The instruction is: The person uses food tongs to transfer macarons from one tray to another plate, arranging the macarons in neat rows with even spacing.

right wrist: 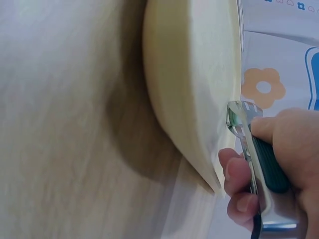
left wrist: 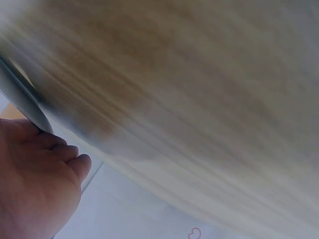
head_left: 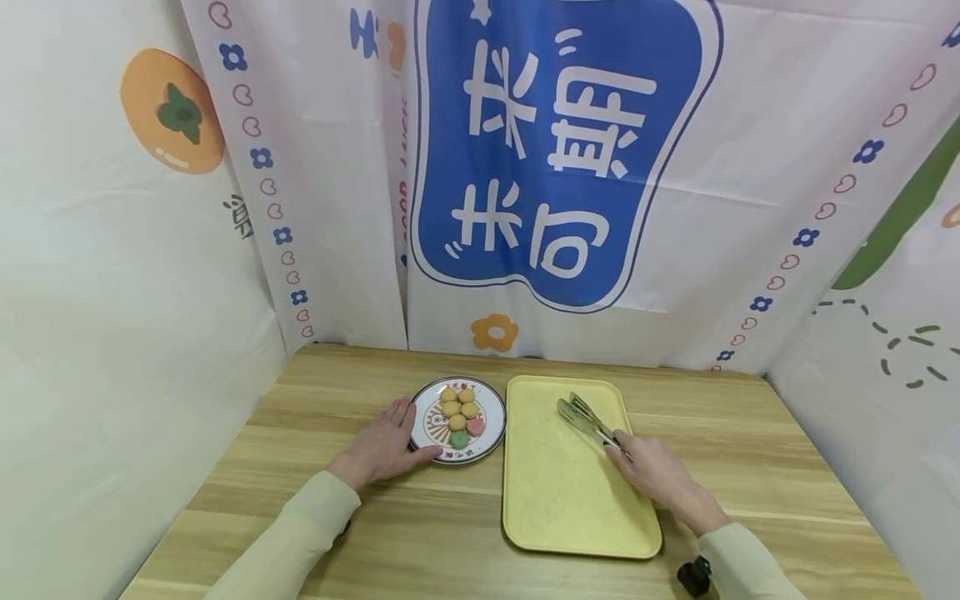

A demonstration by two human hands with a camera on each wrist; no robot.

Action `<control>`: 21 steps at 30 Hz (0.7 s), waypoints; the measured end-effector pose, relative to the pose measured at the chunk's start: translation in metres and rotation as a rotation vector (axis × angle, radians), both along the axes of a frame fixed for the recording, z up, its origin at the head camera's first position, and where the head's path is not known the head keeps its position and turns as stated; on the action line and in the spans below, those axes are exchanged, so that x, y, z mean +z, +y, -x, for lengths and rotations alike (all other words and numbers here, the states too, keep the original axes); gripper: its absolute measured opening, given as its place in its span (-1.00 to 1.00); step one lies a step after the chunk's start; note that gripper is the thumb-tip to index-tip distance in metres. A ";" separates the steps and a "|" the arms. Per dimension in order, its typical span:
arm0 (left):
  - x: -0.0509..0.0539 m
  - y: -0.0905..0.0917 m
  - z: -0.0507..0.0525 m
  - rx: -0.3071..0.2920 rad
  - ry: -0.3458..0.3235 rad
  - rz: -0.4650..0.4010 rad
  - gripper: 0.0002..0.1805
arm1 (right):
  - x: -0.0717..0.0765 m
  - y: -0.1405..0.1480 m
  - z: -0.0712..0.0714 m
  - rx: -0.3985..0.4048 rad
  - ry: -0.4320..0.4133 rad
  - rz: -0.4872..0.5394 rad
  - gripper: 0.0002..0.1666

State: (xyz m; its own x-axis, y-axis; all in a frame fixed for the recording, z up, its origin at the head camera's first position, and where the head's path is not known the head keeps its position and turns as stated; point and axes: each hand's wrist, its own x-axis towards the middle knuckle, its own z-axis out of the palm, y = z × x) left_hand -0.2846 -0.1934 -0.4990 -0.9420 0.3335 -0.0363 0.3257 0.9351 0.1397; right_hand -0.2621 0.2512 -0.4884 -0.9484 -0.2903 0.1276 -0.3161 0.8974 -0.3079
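Note:
A round white plate [head_left: 491, 425] with a dark rim bears several small yellow cakes [head_left: 457, 422], a pink one [head_left: 476, 427] and a green one [head_left: 459, 439]. My left hand [head_left: 382, 442] lies against the plate's left side, fingers stretched along the rim and thumb at its front edge. The left wrist view shows those fingers [left wrist: 62, 152] by the plate's edge [left wrist: 22, 97]. Metal tongs [head_left: 581, 417] with dark green grips are held in my right hand [head_left: 660, 475], above the yellow tray [head_left: 562, 500]. Their tips stand apart; nothing clearly shows between them.
The tray lies lengthwise on the wooden table [head_left: 420, 533], just right of the plate. Printed white cloth [head_left: 345, 275] hangs behind the table, with more cloth on both sides. A small black device [head_left: 694, 577] sits at my right wrist.

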 end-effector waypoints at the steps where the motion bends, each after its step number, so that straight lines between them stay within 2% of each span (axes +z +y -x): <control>1: 0.000 0.000 0.000 -0.001 0.001 0.000 0.23 | 0.000 0.000 0.000 0.002 0.001 0.001 -0.82; 11: 0.002 0.000 0.000 -0.004 0.002 0.013 0.22 | 0.000 -0.005 -0.003 0.042 0.050 -0.006 -0.85; 21: 0.002 0.000 0.000 -0.005 0.003 0.024 0.22 | 0.010 -0.018 -0.012 0.096 0.100 -0.011 -0.76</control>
State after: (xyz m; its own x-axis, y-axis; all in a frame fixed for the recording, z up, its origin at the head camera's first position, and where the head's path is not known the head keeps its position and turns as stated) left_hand -0.2845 -0.1933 -0.4975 -0.9406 0.3370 -0.0417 0.3304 0.9366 0.1168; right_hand -0.2505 0.2335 -0.4789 -0.8990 -0.3809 0.2162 -0.4291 0.8648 -0.2606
